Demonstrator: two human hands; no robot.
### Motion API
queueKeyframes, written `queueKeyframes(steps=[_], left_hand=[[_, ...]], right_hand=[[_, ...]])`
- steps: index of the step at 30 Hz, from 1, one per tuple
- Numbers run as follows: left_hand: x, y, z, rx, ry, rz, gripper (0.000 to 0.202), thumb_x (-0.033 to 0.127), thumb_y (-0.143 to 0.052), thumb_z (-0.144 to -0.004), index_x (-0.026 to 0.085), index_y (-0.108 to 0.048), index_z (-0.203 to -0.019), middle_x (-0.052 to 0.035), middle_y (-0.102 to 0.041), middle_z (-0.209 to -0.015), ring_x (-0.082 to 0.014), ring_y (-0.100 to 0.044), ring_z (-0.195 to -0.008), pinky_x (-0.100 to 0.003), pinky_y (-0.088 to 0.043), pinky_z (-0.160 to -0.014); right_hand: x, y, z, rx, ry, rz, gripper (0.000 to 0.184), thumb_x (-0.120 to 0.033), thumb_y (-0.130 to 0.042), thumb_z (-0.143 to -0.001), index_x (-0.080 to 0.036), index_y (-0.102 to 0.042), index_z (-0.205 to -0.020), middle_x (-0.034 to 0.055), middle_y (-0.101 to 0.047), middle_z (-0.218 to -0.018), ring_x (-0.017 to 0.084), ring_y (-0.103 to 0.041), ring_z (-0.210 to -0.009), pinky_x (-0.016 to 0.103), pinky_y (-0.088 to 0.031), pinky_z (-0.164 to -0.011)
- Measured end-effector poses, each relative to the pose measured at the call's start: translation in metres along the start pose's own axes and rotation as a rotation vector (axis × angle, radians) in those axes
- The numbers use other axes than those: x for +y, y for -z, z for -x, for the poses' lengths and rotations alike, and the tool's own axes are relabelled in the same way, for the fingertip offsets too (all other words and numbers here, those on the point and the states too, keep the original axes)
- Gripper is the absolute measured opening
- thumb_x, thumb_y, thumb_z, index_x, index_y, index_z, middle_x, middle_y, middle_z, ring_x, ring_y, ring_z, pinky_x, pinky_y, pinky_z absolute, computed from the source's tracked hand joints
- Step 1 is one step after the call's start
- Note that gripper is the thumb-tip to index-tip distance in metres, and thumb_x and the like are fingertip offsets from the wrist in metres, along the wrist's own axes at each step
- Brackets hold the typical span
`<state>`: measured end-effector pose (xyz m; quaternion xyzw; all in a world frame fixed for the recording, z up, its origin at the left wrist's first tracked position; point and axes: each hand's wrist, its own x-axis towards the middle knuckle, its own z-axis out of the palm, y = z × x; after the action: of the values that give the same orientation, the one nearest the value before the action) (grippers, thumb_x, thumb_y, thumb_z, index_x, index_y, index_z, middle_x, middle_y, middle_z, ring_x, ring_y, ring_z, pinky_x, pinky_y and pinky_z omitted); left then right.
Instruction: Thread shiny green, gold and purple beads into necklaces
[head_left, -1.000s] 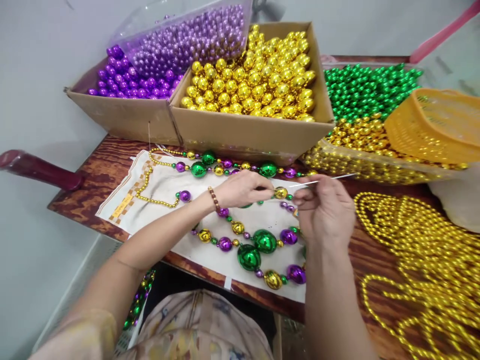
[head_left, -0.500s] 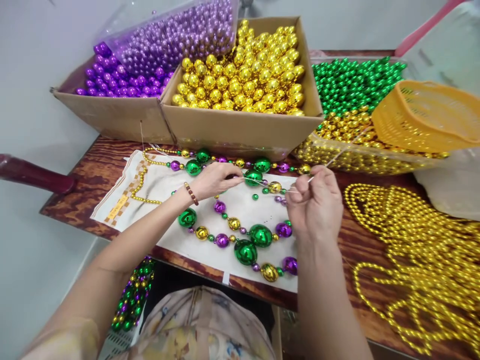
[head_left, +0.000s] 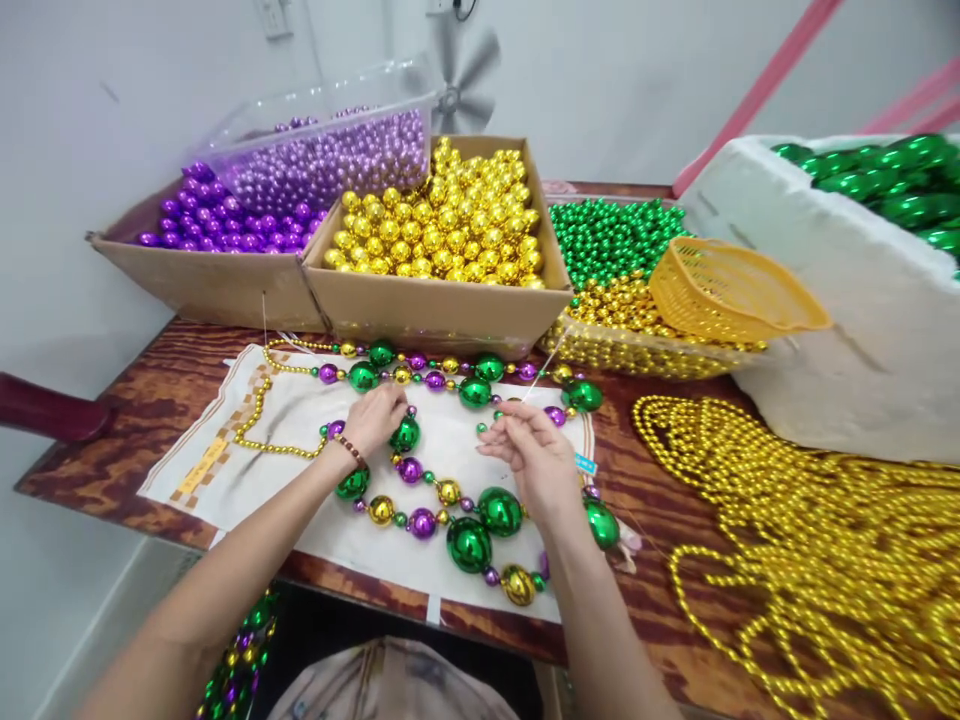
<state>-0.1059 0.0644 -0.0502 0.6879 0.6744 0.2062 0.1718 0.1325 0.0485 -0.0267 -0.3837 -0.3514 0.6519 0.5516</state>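
Observation:
A strand of beads [head_left: 422,523] in green, purple and gold lies looped on a white cloth [head_left: 292,500]. My left hand [head_left: 371,425], with a beaded bracelet at the wrist, is closed, fingertips pinched at the strand's upper end above a large green bead [head_left: 406,434]. To its right, my right hand [head_left: 529,445] pinches a thin white cord [head_left: 545,365], which slants up and right from the fingers. The other fingers are loosely curled. A loose small green bead [head_left: 481,428] lies by its fingertips. Behind both hands runs another stretch of beads [head_left: 475,391].
Cardboard boxes hold purple balls [head_left: 217,225] and gold balls [head_left: 450,220]. A clear tub has small green beads [head_left: 615,235] and gold beads, with a yellow basket [head_left: 739,290] on it. Gold bead chains [head_left: 810,530] cover the right side. A white foam box [head_left: 810,300] stands behind them.
My hands have moved down and toward me, the left also leftward. The cord stretched between them is no longer visible there. The camera view has tilted up, showing a fan and the foam box.

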Motion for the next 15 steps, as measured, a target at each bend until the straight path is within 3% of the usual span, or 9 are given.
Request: queueKeyframes(steps=[2, 5, 7, 9, 11, 15], left_hand=[[0.004, 0.008, -0.001, 0.03, -0.006, -0.014, 0.012, 0.018, -0.055, -0.089, 0.02, -0.065, -0.083, -0.0064, -0.069, -0.088, -0.0221, -0.063, -0.083, -0.033, -0.046, -0.077], [0.029, 0.036, -0.021, 0.218, -0.118, -0.016, 0.018, 0.025, -0.05, -0.095, 0.02, -0.067, -0.096, -0.0085, -0.069, -0.096, -0.0221, -0.062, -0.09, -0.033, -0.046, -0.083], [0.055, 0.06, -0.048, 0.361, -0.243, -0.026, 0.021, 0.026, -0.049, -0.096, 0.019, -0.068, -0.098, -0.0096, -0.069, -0.098, -0.0224, -0.061, -0.094, -0.035, -0.045, -0.088], [0.081, 0.081, -0.083, 0.41, -0.301, -0.055, 0.019, 0.026, -0.052, -0.093, 0.018, -0.069, -0.097, -0.0103, -0.068, -0.095, -0.0229, -0.06, -0.092, -0.037, -0.045, -0.089], [0.102, 0.093, -0.122, 0.371, -0.312, -0.078, 0.016, 0.023, -0.056, -0.09, 0.017, -0.07, -0.095, -0.0108, -0.067, -0.094, -0.0242, -0.06, -0.093, -0.04, -0.045, -0.091], [0.122, 0.092, -0.18, 0.127, -0.156, -0.197, 0.005, 0.019, -0.067, -0.08, 0.015, -0.07, -0.081, -0.0116, -0.065, -0.084, -0.027, -0.061, -0.089, -0.045, -0.047, -0.087]], right_hand=[[0.011, 0.001, 0.005, -0.007, -0.06, 0.015, 0.037, -0.044, -0.085, -0.072, -0.019, -0.069, -0.094, -0.0003, -0.068, -0.073, 0.016, -0.072, -0.065, 0.025, -0.062, -0.057], [0.024, 0.001, 0.011, -0.027, -0.107, 0.047, 0.037, -0.047, -0.084, -0.073, -0.018, -0.07, -0.091, 0.0008, -0.069, -0.073, 0.016, -0.071, -0.062, 0.026, -0.06, -0.055], [0.029, 0.0, 0.014, -0.045, -0.115, 0.066, 0.038, -0.049, -0.083, -0.073, -0.017, -0.07, -0.09, 0.001, -0.068, -0.072, 0.016, -0.07, -0.061, 0.025, -0.059, -0.054], [0.032, -0.003, 0.018, -0.064, -0.122, 0.083, 0.039, -0.05, -0.082, -0.074, -0.017, -0.071, -0.09, 0.0014, -0.068, -0.071, 0.016, -0.07, -0.061, 0.025, -0.059, -0.054], [0.032, -0.006, 0.022, -0.092, -0.14, 0.098, 0.039, -0.051, -0.081, -0.075, -0.017, -0.071, -0.09, 0.0019, -0.069, -0.071, 0.017, -0.07, -0.061, 0.025, -0.059, -0.054], [0.03, -0.011, 0.032, -0.134, -0.162, 0.112, 0.039, -0.052, -0.079, -0.077, -0.017, -0.072, -0.09, 0.0025, -0.07, -0.07, 0.016, -0.07, -0.06, 0.025, -0.059, -0.055]])
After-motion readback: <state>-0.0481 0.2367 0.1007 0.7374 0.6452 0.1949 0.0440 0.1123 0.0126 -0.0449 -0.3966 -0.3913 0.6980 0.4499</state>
